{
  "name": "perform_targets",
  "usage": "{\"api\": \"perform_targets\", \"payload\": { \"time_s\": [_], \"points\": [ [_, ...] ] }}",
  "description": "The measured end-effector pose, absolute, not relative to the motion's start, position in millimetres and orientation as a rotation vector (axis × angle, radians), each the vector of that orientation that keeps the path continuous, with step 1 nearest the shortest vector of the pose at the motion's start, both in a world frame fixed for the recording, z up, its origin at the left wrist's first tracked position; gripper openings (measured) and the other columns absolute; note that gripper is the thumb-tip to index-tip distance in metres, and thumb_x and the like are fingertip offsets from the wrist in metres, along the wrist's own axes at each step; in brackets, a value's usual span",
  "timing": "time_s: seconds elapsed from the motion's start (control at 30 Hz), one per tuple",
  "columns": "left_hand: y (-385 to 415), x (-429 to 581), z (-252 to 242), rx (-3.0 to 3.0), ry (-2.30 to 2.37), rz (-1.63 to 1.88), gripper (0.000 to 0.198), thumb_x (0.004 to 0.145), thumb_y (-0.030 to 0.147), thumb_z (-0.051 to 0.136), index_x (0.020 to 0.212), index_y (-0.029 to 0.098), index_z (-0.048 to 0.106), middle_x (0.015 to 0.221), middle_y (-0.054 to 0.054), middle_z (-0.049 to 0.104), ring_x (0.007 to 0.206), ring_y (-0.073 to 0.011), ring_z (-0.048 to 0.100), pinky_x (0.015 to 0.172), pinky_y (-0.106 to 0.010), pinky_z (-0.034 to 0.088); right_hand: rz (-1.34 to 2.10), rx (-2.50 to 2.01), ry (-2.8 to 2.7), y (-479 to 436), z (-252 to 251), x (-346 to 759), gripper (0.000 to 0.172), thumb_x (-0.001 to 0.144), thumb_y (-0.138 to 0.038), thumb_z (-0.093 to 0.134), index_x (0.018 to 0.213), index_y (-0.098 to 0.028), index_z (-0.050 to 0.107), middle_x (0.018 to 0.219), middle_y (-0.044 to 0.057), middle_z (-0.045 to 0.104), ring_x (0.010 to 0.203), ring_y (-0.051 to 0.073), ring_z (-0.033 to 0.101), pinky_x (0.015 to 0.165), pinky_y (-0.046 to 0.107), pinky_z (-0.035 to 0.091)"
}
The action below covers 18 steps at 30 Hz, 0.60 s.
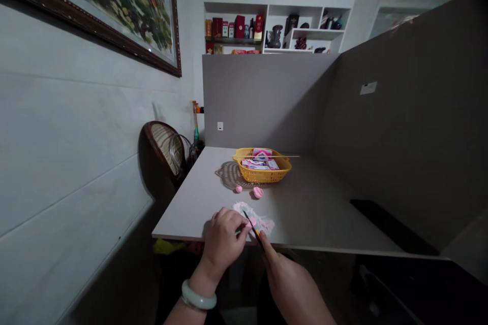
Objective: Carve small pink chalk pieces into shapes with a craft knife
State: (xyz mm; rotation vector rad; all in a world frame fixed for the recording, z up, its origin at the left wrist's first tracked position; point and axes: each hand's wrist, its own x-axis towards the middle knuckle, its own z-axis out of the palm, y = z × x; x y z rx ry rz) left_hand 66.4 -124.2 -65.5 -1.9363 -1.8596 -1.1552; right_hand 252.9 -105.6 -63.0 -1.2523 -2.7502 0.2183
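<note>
My left hand, with a pale jade bangle on its wrist, pinches a piece of pink modelling dough at the table's front edge. The dough lies on a crumpled translucent plastic sheet. My right hand grips a small knife with a dark blade and yellow handle, its blade at the pink dough. Two pink dough lumps lie farther back, the smaller one to the left. Neither hand touches them.
A yellow plastic basket holds pink-and-white boxes, with a thin skewer across it, on a woven mat. The grey table meets a wall on the left and partitions behind and right. A round-backed chair stands beyond the left wall side.
</note>
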Motion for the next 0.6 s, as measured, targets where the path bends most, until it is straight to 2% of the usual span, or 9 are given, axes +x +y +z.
{"api": "perform_targets", "payload": {
  "time_s": [0.1,0.27,0.43,0.5,0.6],
  "points": [
    [-124.5,66.5,-64.7,-1.934,-1.871,-1.176,0.009,0.092,0.025,0.071,0.083,0.025,0.067,0.088,-0.003,0.073,0.093,-0.0238,0.064,0.082,-0.04,0.048,0.188,-1.299,-2.791,-112.8,-59.5,260.1,0.079,0.084,0.005,0.033,0.162,-0.01,0.031,0.096,0.014,0.079,0.078,0.026,0.077,0.057,0.027,0.046],
    [-122.5,64.8,-63.3,-1.966,-1.843,-1.195,0.009,0.092,0.023,0.07,0.083,0.024,0.068,0.088,-0.004,0.073,0.092,-0.0234,0.064,0.082,-0.039,0.049,0.217,-1.319,-2.785,-110.0,-50.0,255.0,0.074,0.088,0.002,0.036,0.16,-0.009,0.034,0.091,0.015,0.079,0.075,0.028,0.076,0.055,0.029,0.042],
    [-119.0,62.5,-64.4,-1.928,-1.835,-1.223,0.01,0.092,0.019,0.07,0.083,0.023,0.069,0.088,-0.004,0.074,0.092,-0.0233,0.066,0.082,-0.037,0.051,0.216,-1.261,-2.712,-96.3,-48.8,239.0,0.072,0.09,0.0,0.036,0.161,-0.015,0.034,0.1,0.016,0.079,0.084,0.026,0.077,0.062,0.027,0.046],
    [-119.2,62.6,-65.7,-1.905,-1.825,-1.233,0.009,0.09,0.02,0.073,0.082,0.023,0.069,0.086,-0.003,0.074,0.089,-0.0227,0.066,0.08,-0.037,0.052,0.229,-1.238,-2.714,-96.8,-58.0,245.7,0.074,0.088,0.001,0.036,0.161,-0.014,0.034,0.099,0.015,0.08,0.084,0.024,0.077,0.065,0.026,0.049],
    [-119.8,63.0,-66.6,-1.906,-1.814,-1.266,0.011,0.087,0.02,0.077,0.079,0.024,0.07,0.083,-0.002,0.074,0.086,-0.0219,0.067,0.078,-0.036,0.053,0.301,-1.177,-2.735,-101.2,-77.0,263.7,0.077,0.085,-0.002,0.038,0.161,-0.016,0.036,0.092,0.012,0.08,0.079,0.024,0.077,0.062,0.026,0.051]
  ]
}}
